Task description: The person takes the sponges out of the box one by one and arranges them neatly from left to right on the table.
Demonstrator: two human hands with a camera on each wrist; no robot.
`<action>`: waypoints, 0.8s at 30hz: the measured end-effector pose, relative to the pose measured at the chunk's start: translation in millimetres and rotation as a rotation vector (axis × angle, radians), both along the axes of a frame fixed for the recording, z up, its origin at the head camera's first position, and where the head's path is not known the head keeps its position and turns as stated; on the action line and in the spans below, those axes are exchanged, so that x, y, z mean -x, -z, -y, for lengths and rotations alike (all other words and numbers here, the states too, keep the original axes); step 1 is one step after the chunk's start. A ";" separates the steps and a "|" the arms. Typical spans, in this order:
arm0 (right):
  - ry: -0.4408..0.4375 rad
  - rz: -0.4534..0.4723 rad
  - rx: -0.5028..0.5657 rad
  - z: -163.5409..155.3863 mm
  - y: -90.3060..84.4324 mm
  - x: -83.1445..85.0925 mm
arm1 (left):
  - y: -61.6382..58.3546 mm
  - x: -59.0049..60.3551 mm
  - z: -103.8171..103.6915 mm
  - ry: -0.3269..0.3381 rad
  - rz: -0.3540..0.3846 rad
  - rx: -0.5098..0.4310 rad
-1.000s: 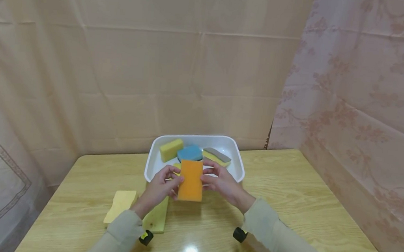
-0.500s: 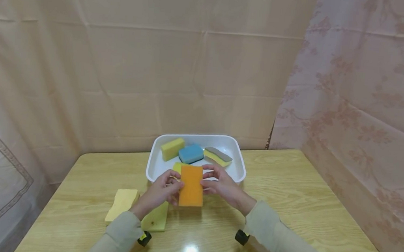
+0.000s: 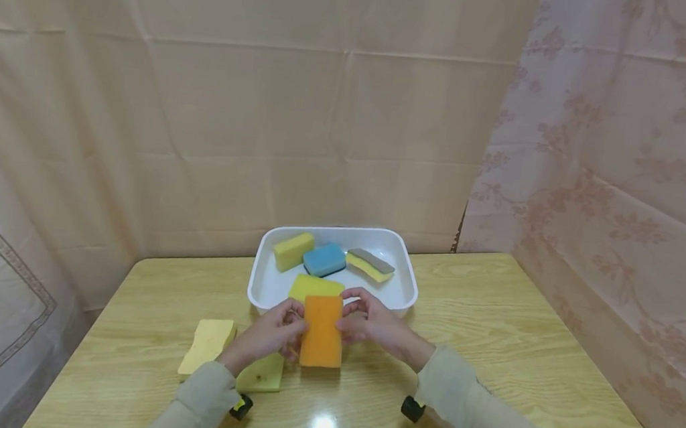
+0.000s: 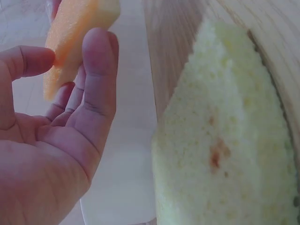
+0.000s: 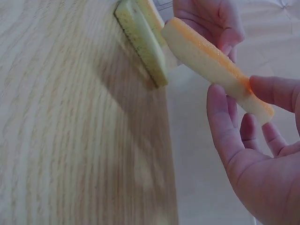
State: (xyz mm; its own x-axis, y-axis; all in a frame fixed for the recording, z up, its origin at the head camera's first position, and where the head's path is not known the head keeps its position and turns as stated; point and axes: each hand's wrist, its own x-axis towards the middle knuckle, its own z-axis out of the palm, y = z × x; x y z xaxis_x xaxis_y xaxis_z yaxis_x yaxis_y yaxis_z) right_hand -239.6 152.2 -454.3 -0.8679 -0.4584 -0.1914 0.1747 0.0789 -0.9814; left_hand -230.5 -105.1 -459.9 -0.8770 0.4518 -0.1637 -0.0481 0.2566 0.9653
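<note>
In the frame's lower middle, the left hand (image 3: 270,333) and right hand (image 3: 379,325) pinch an orange-faced sponge (image 3: 322,333) between thumbs and half-curled fingers.

Orange sponge (image 3: 322,332) lowered; yellow sponge (image 3: 315,286) behind more visible.

Held sponge (image 3: 323,333): orange face, cream backing. Tray (image 3: 398,292): white. 2 yellow sponges (image 3: 293,252). Blue sponge (image 3: 324,259), dark lower edge. Two-tone sponge (image 3: 370,265): grey over yellow. Blotched sponge (image 4: 215,150): pale yellow, brown marks. Table (image 3: 502,347): tan wood grain. Back curtain (image 3: 237,98): beige. Right curtain (image 3: 625,162): pinkish, darker floral branches.
</note>
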 end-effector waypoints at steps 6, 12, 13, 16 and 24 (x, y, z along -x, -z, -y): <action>-0.046 -0.018 -0.004 0.0 4.3 -3.8 | 3.2 -0.3 4.3 0.060 0.012 0.083; -0.112 -0.072 -0.031 2.9 4.1 -10.3 | 4.5 -1.2 5.3 0.121 0.011 0.107; -0.119 -0.078 -0.044 3.4 4.7 -11.0 | 4.7 -1.9 5.3 0.123 0.011 0.110; -0.128 -0.086 -0.081 4.1 7.4 -12.4 | 5.4 -4.5 5.5 0.122 0.016 0.121; -0.138 -0.065 -0.082 5.7 15.2 -13.8 | 5.4 -7.2 5.8 0.107 -0.005 0.163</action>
